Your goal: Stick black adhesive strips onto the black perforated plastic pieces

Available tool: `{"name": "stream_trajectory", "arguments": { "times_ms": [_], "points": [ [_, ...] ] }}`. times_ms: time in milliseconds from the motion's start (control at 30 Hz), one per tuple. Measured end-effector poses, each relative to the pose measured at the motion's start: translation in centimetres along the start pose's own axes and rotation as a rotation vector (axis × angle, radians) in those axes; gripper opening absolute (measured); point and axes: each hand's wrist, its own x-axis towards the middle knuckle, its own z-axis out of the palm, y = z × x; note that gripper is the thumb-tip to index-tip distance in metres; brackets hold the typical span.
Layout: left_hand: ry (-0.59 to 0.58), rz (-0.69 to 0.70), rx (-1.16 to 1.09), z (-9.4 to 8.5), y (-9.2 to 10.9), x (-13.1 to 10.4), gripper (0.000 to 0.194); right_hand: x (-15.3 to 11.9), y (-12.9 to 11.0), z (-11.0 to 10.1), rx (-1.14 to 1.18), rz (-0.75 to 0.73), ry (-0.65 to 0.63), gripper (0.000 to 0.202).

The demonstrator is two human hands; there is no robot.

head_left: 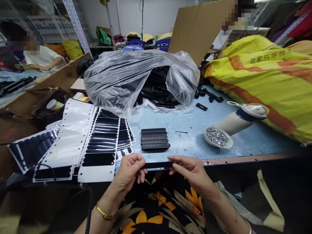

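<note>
A flat black strip (158,165) is held level at the table's front edge. Its left end is pinched by my left hand (131,167), its right end lies between the thumb and fingers of my right hand (188,169). Just beyond it, a stack of black perforated strips (154,139) rests on the blue table. To the left lie white sheets with rows of black oval stickers (101,139). A thin black piece (181,132) lies right of the stack.
A clear plastic bag (117,81) of black parts fills the table's back. On the right are a bowl of small metal pieces (216,137), a pale bottle (234,121) and a yellow sack (263,78). A person (44,58) sits at the far left.
</note>
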Motion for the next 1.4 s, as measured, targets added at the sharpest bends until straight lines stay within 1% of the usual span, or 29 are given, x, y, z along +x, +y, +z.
{"name": "stream_trajectory", "arguments": {
  "times_ms": [67, 133, 167, 200, 267, 333, 400, 467, 533, 633, 700, 767, 867, 933, 967, 1033, 1133, 1200, 1300, 1400],
  "points": [
    [0.025, 0.017, 0.053, 0.1, -0.1, 0.6, 0.045, 0.1, 0.2, -0.7, -0.147, -0.067, 0.08, 0.028],
    [0.056, 0.036, 0.107, 0.3, -0.3, 1.1, 0.045, 0.4, 0.1, -1.2, -0.363, -0.206, 0.134, 0.027],
    [0.062, 0.042, 0.127, 0.3, -0.4, 1.4, 0.045, 0.6, -0.1, -1.2, -0.461, -0.292, 0.123, 0.025],
    [0.056, 0.045, 0.141, 0.5, -0.4, 1.6, 0.045, 0.7, -0.3, -1.2, -0.542, -0.373, 0.085, 0.022],
    [0.024, 0.042, 0.15, 0.6, -0.5, 1.8, 0.045, 1.0, -0.5, -1.0, -0.662, -0.498, -0.035, 0.015],
    [-0.004, 0.039, 0.146, 0.7, -0.5, 2.0, 0.046, 1.2, -0.4, -0.7, -0.757, -0.559, -0.119, 0.016],
    [-0.011, 0.041, 0.142, 0.6, -0.5, 2.2, 0.046, 1.3, -0.1, -0.6, -0.818, -0.574, -0.139, 0.017],
    [-0.009, 0.038, 0.142, 0.5, -0.5, 2.3, 0.047, 1.4, 0.4, -0.5, -0.818, -0.603, -0.133, 0.015],
    [-0.008, 0.029, 0.144, 0.4, -0.4, 2.4, 0.047, 1.5, 0.8, -0.3, -0.804, -0.65, -0.128, 0.017],
    [-0.002, 0.025, 0.166, 0.2, -0.5, 2.6, 0.045, 1.8, 1.1, 0.0, -0.827, -0.714, -0.119, 0.018],
    [0.041, 0.057, 0.222, -0.2, -0.5, 2.7, 0.042, 1.9, 0.8, -0.1, -0.849, -0.723, -0.091, 0.018],
    [0.135, 0.128, 0.293, -0.9, -0.7, 2.9, 0.04, 2.2, 0.3, -0.6, -0.837, -0.714, -0.036, 0.018],
    [0.309, 0.323, 0.454, -2.4, -1.1, 3.5, 0.033, 3.1, -0.2, -2.0, -0.793, -0.636, 0.067, 0.014],
    [0.358, 0.458, 0.608, -3.0, -1.5, 4.2, 0.024, 3.9, 0.0, -2.9, -0.779, -0.562, 0.115, 0.011],
    [0.357, 0.504, 0.675, -3.2, -1.7, 4.6, 0.021, 4.4, 0.3, -3.1, -0.777, -0.536, 0.126, 0.01],
    [0.331, 0.548, 0.77, -3.2, -2.0, 5.3, 0.022, 5.2, 0.9, -3.4, -0.775, -0.52, 0.126, 0.011],
    [0.302, 0.593, 0.882, -2.8, -2.1, 6.2, 0.021, 5.9, 1.9, -3.1, -0.772, -0.531, 0.124, 0.012],
    [0.292, 0.627, 0.943, -2.6, -2.1, 6.3, 0.019, 5.9, 2.2, -3.0, -0.779, -0.527, 0.127, 0.012],
    [0.252, 0.632, 0.949, -2.7, -2.0, 5.8, 0.017, 5.5, 2.1, -2.9, -0.788, -0.503, 0.091, 0.011],
    [0.191, 0.579, 0.884, -3.1, -2.2, 4.9, 0.014, 4.6, 1.5, -3.0, -0.768, -0.496, 0.008, 0.011]
  ]
}}
